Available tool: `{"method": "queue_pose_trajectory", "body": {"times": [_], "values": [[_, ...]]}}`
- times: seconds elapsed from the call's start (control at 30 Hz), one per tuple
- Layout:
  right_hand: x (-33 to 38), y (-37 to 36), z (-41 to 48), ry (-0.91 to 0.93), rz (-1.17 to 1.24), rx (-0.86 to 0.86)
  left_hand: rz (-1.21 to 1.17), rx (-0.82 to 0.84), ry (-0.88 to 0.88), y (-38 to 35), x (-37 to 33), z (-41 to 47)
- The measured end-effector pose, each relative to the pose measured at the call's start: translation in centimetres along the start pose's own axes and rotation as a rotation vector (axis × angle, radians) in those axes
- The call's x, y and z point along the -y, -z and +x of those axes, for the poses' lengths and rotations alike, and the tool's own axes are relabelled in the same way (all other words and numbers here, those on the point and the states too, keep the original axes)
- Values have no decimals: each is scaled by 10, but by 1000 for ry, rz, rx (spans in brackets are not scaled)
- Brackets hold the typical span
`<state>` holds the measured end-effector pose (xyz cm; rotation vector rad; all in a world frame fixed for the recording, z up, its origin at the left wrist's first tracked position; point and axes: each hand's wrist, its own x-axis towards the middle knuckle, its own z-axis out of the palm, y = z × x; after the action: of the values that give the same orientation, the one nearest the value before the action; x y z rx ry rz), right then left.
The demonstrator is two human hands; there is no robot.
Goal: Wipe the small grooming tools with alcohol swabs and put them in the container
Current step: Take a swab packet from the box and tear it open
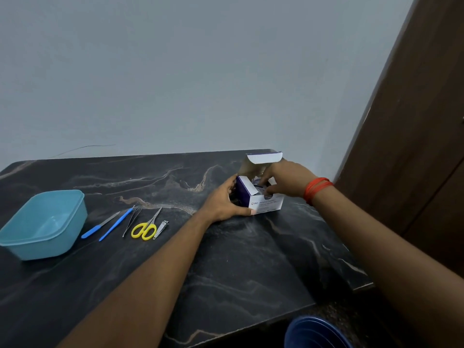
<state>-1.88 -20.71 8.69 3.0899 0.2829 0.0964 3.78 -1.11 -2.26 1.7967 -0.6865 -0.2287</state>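
A white and purple box of alcohol swabs (pixel 266 203) stands on the dark marble table (pixel 226 259) with its lid flap up. My left hand (pixel 223 200) grips the box's left side. My right hand (pixel 283 180) reaches into the open top, its fingertips pinched among the swabs inside. To the left lie the grooming tools in a row: a blue-handled file (pixel 99 226), a blue stick tool (pixel 116 224), tweezers (pixel 131 222), yellow-handled scissors (pixel 147 228) and a nail clipper (pixel 160 229). A light blue plastic container (pixel 44 223) sits at the far left and holds nothing.
A pale wall runs behind the table. A brown wooden door (pixel 414 136) stands at the right. A dark blue bucket (pixel 315 332) sits below the table's front edge. The table's right edge ends near the door.
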Motion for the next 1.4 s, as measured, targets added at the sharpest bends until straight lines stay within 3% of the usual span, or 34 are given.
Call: {"method": "queue_pose_trajectory", "body": {"times": [0.23, 0.43, 0.73, 0.9, 1.07, 1.2, 1.4], "values": [[11, 0, 4, 87, -72, 38, 5, -2, -5, 1, -3, -1], [11, 5, 5, 30, 22, -24, 7, -4, -3, 0, -2, -1], [17, -2, 1, -21, -63, -23, 9, -3, 5, 0, -1, -1], [12, -6, -1, -101, -4, -182, 7, -5, 10, -1, -2, -1], [16, -5, -26, -111, 138, -523, 17, -13, 26, 0, -4, -3], [20, 5, -49, -61, 461, -768, 62, -47, 54, -1, -6, -4], [14, 34, -55, -71, 853, -895, 136, -71, 46, -3, -11, -7]]}}
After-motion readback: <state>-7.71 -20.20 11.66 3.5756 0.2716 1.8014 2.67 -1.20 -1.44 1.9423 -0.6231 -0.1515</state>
